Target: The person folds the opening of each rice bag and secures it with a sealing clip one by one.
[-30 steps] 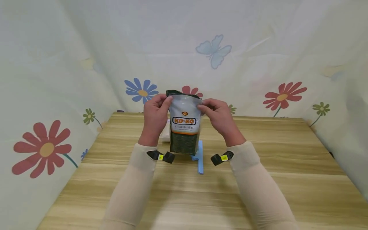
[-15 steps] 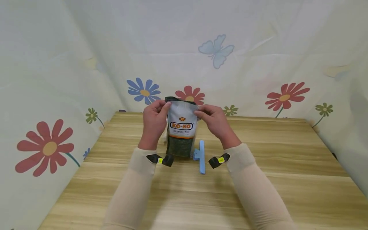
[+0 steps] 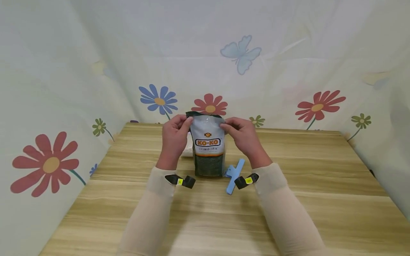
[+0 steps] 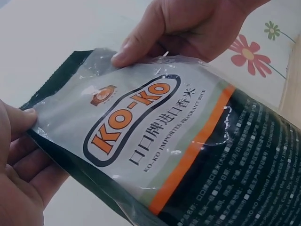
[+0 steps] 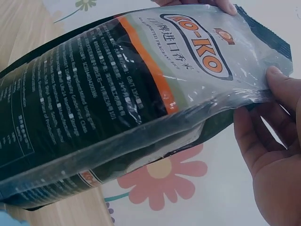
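At the far middle of the wooden counter, a KO-KO rice bag stands upright, its base on or just above the surface; contact cannot be told. Both hands hold it at the top corners. Left hand: thumb in front, fingers curled behind the upper left corner, pinching the dark top strip. Right hand: same pinch on the upper right corner, thumb on the clear front panel, fingers wrapped behind. Judgement: gripping at the two top corners keeps the soft pouch vertical and the mouth edge stretched flat between the hands.

Bag front faces the person; label reads right way up in the head view. Wrist views show the film wrinkled and shiny near the seal.

Blue clip lies flat on the counter just beside the bag's lower right, near the right wrist, touching neither hand. Something pale sits behind the bag on the left, mostly hidden. Flower-printed cloth hangs round the counter on three sides.
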`<action>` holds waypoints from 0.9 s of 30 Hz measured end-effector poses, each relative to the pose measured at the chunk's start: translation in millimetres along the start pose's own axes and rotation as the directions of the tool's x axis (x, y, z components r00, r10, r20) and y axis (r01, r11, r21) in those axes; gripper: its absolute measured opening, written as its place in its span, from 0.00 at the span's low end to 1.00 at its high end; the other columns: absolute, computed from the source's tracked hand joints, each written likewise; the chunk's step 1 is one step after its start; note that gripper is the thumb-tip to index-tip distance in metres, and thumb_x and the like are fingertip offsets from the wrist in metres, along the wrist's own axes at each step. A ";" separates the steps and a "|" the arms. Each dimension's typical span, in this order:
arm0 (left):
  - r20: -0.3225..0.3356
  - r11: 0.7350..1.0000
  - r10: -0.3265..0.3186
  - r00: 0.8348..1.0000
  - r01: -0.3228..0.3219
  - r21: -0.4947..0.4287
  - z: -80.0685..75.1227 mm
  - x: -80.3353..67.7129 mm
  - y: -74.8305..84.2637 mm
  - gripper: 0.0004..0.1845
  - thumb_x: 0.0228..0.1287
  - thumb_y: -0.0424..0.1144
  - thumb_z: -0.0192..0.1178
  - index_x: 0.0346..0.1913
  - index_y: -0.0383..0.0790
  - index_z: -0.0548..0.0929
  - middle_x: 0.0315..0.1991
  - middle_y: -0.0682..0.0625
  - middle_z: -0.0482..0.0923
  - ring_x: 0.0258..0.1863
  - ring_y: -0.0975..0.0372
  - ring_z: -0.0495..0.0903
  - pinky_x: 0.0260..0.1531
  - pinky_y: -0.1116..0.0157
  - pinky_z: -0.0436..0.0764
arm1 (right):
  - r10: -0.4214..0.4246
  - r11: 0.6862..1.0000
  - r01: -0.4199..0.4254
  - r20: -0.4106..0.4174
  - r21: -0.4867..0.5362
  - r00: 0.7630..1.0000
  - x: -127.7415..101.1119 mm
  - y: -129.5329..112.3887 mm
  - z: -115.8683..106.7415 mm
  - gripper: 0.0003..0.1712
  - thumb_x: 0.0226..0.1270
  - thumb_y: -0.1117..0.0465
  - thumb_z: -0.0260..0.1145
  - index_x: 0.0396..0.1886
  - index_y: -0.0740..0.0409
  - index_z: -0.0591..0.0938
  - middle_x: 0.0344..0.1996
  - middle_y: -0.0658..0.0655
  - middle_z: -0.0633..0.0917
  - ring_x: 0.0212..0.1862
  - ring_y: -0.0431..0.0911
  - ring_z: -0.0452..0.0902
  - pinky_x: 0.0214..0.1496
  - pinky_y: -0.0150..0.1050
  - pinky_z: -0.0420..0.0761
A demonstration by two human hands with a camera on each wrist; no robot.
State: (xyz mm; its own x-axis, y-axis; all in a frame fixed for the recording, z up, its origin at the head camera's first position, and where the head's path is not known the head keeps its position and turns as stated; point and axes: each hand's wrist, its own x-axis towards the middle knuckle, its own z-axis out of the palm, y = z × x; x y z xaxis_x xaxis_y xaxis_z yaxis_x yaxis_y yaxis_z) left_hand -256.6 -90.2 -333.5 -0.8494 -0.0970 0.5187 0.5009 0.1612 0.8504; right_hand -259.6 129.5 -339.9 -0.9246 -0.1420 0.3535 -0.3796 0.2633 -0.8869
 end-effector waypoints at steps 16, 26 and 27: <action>0.116 0.981 -0.029 0.993 0.051 -0.189 -0.7 3.1 -7.9 0.12 0.69 0.36 0.57 0.46 0.28 0.78 0.32 0.58 0.80 0.33 0.67 0.78 0.38 0.70 0.78 | -0.015 0.995 0.019 -0.048 0.096 0.999 2.6 5.8 8.7 0.13 0.67 0.57 0.66 0.43 0.62 0.84 0.33 0.45 0.82 0.38 0.40 0.78 0.45 0.34 0.80; 0.096 0.981 -0.002 0.995 0.021 -0.195 9.6 -2.8 -24.4 0.14 0.71 0.39 0.56 0.49 0.30 0.79 0.37 0.42 0.85 0.34 0.65 0.83 0.35 0.67 0.82 | 0.024 0.980 -0.005 -0.095 0.198 0.995 0.9 16.3 23.0 0.15 0.65 0.59 0.68 0.46 0.63 0.82 0.35 0.46 0.82 0.40 0.40 0.77 0.44 0.31 0.79; 0.085 0.983 0.003 0.996 0.012 -0.185 10.0 -3.0 -24.4 0.14 0.71 0.40 0.56 0.48 0.29 0.79 0.37 0.38 0.85 0.33 0.65 0.83 0.35 0.67 0.82 | 0.028 0.978 -0.006 -0.104 0.208 0.994 1.4 17.3 24.6 0.15 0.64 0.59 0.68 0.47 0.64 0.82 0.36 0.46 0.83 0.40 0.40 0.78 0.45 0.30 0.79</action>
State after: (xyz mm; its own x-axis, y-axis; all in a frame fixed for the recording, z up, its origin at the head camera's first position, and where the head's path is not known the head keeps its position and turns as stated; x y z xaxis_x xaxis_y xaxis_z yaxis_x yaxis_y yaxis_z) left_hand -267.9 -84.0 -356.7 -0.8587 -0.0130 0.5123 0.5124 -0.0241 0.8584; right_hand -266.6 110.3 -362.1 -0.9334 -0.0345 0.3573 -0.3588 0.0597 -0.9315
